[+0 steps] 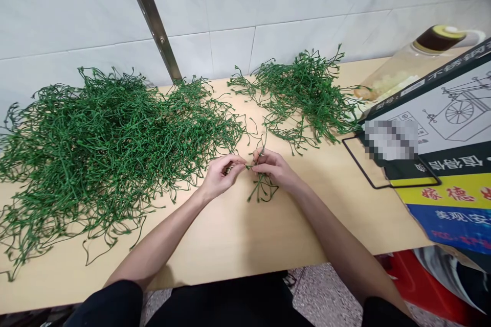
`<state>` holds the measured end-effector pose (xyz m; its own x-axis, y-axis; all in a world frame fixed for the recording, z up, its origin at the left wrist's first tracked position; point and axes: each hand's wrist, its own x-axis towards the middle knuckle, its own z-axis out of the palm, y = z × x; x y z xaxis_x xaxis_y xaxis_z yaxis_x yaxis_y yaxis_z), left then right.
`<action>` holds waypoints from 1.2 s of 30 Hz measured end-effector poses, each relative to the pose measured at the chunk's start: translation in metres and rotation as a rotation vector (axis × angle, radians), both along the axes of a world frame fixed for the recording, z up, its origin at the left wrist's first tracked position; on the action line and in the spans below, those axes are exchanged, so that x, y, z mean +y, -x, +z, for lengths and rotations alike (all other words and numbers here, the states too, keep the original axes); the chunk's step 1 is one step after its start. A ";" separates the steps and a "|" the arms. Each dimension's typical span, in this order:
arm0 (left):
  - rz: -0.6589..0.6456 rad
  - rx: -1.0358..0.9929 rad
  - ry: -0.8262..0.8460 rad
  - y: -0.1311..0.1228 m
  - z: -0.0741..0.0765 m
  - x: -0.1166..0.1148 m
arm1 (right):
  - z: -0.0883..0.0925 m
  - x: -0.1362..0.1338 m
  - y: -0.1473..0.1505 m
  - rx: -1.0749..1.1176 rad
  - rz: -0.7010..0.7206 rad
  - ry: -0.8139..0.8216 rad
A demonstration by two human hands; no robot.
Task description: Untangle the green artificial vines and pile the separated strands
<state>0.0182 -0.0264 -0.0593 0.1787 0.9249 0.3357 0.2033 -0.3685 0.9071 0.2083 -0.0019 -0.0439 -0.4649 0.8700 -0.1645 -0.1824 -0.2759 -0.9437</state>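
Near the middle of the table, my two hands meet over a small green artificial plant sprig [263,189], its thin stems fanning out above and below the fingers. My right hand [274,167] is closed around the sprig. Thumb and index finger of my left hand [225,172] pinch a tip of it from the other side. To the left spreads a large tangled heap of the same green plastic stems [111,148], reaching close to my left hand. A smaller pile of green stems [303,94] lies beyond my right hand, toward the wall.
A printed cardboard box [452,127] with a black wire handle [383,185] stands at the right. Behind it leans a clear bottle [406,69] with a dark and yellow cap. White wall tiles [230,51] and a metal strip [153,20] border the wooden table [215,245] at the back.
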 end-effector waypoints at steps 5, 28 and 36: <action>-0.007 -0.086 0.003 -0.001 0.004 0.000 | -0.001 -0.001 0.000 0.017 -0.043 0.009; -0.333 -0.025 0.030 0.012 0.004 -0.002 | -0.001 -0.001 0.001 -0.062 -0.133 0.013; -0.216 -0.017 0.023 0.006 -0.004 -0.003 | -0.003 -0.003 0.002 -0.051 -0.100 0.031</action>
<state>0.0121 -0.0292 -0.0635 0.3681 0.8732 0.3194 0.1065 -0.3808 0.9185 0.2065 -0.0045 -0.0468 -0.3663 0.9058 -0.2130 -0.1626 -0.2877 -0.9438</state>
